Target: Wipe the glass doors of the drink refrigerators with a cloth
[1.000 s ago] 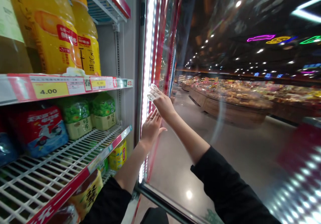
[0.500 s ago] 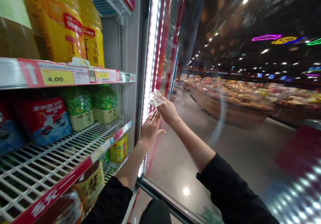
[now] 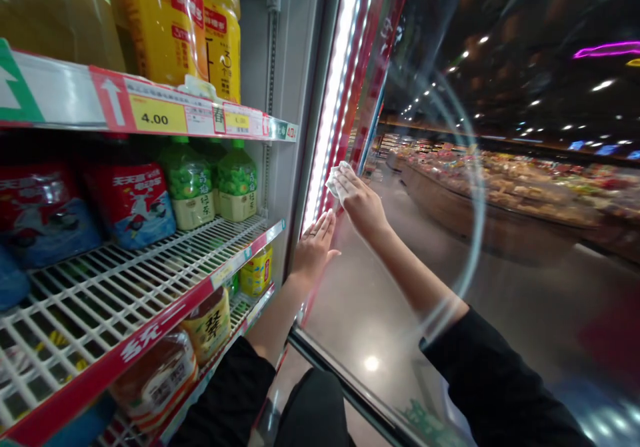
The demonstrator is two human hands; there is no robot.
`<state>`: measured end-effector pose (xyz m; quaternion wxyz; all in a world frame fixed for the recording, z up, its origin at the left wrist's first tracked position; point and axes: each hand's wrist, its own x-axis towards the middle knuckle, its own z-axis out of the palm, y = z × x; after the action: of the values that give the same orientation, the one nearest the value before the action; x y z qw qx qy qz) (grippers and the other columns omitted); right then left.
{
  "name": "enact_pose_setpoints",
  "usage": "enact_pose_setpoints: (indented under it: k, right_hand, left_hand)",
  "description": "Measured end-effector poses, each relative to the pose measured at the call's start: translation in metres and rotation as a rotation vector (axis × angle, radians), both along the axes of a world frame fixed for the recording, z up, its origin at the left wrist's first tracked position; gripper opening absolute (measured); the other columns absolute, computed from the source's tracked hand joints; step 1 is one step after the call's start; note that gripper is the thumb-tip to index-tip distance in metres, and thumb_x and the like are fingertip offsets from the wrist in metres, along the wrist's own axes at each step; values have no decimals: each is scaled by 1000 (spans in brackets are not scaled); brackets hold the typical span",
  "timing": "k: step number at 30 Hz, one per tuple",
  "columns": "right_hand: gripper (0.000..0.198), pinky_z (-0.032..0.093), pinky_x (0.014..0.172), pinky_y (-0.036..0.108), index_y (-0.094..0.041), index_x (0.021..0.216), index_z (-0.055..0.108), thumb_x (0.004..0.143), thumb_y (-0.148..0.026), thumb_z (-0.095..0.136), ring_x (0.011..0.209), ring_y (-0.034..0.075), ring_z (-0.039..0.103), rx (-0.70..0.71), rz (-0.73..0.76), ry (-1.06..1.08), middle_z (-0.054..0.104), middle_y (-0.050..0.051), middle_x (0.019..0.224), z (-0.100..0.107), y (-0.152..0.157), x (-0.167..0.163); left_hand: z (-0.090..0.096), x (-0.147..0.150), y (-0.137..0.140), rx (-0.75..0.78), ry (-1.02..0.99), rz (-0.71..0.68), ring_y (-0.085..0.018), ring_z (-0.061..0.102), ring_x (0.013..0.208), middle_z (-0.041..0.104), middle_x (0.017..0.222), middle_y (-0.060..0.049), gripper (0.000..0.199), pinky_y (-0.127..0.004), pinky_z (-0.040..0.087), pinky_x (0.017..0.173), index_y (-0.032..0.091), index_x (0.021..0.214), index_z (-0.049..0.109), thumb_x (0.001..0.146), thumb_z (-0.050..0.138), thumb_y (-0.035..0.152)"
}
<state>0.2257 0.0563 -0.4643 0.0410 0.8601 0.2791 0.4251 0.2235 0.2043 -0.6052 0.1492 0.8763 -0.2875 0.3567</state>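
Observation:
My right hand presses a crumpled white cloth, perhaps a tissue, against the inside of a glass door, close to the door's red edge. Its fingers lie over the cloth and hide part of it. Lower and to the left, my left hand rests by the lit edge of the door with fingers stretched out and thumb apart. It wears a ring and holds nothing. A bright light strip runs beside both hands.
Cooler shelves on the left hold orange drink bottles, green bottles and red-blue packs. A wire shelf juts out near my left forearm. The door's dark bottom frame crosses low. Beyond the glass stands a produce display.
The view has shifted, showing more of the shelves. My right hand with the cloth has moved up and away from my left hand, leaving a gap between them.

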Motion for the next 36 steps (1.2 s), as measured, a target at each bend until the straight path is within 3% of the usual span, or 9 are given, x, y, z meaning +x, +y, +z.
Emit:
enact_pose_setpoints:
  k: [3,6,11,14,20,24,28,32,36]
  right_hand:
    - [50,42,139,45,-10,158,64,110,-7,50,166,25,45,29,10,20,61,16,165,-2,13,12]
    - [49,42,139,44,-13,158,65,111,-9,50,164,25,47,10,26,77,63,16,163,-18,22,17]
    - [50,45,137,43,-14,156,67,110,-5,51,161,24,53,-69,78,122,65,13,162,-41,-1,0]
    - [46,45,137,44,-8,157,64,115,-12,46,161,25,52,-23,61,58,64,17,163,-37,-8,-4]
    - [46,45,138,43,-6,154,67,114,-11,44,162,26,51,3,9,113,63,19,163,-33,17,6]
    - [52,46,137,43,-12,158,64,111,-4,45,161,25,52,-28,27,122,61,14,165,-41,-4,-14]
    - [60,48,137,48,-19,168,52,111,-3,44,163,27,49,66,9,13,57,10,170,-30,-30,-32]
    - [56,45,138,47,-13,167,52,114,-6,37,166,27,46,117,-29,4,56,13,171,-13,-20,-28]
    - [57,44,139,45,-15,168,52,113,-4,37,165,24,46,70,-31,78,57,10,171,-12,-22,-35]
  left_hand:
    - [-6,-3,0,-11,32,8,-28,38,171,35,183,-13,103,-43,40,140,17,179,31,95,88,32]
    - [-13,-7,3,-4,71,33,-27,38,171,38,182,-12,94,-42,39,140,16,177,36,98,83,29]
    - [-22,-8,15,0,106,62,-26,42,169,41,181,-13,86,-44,40,140,16,176,39,99,78,22]
    - [-26,-5,19,-11,123,81,-26,44,168,41,181,-14,83,-44,40,140,15,175,40,100,76,23]
    - [-30,-9,13,-24,115,54,-26,42,169,39,182,-14,83,-43,42,139,14,176,38,101,73,21]
    - [-31,-14,11,-26,120,26,-25,42,169,40,181,-13,84,-42,42,139,15,177,37,101,73,19]
    - [-27,-14,5,-45,84,-39,-25,41,169,40,181,-13,89,-41,41,140,17,179,30,101,73,20]
    - [-16,-14,-9,-80,41,-85,-25,36,172,36,184,-13,88,-41,37,142,14,180,26,104,69,20]
    - [-13,-14,-20,-117,17,-91,-27,36,171,36,183,-16,89,-43,38,141,13,180,23,104,69,18]
